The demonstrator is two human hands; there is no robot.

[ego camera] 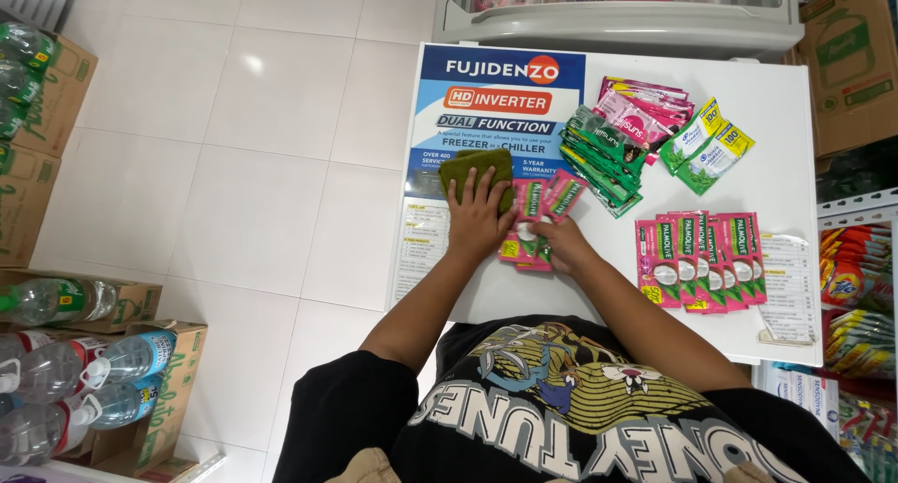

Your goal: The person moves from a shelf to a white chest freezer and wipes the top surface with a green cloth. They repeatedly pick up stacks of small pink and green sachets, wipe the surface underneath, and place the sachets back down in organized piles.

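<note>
Left hand (477, 212) flat, pressing green cloth (472, 168) on white table (776, 100). Right hand (559, 243) gripping pink sachets (547, 202), just right of cloth; long axis toward 1 o'clock. Both hands equally near.

The single head camera looks steeply down from above the white freezer lid (776, 100); close over it; tiled floor to its left; cartons beyond.

Left hand (477, 205) flat, fingers spread, palm down; right hand (564, 244) curled, fingertips pinching; forearms converge.
</note>
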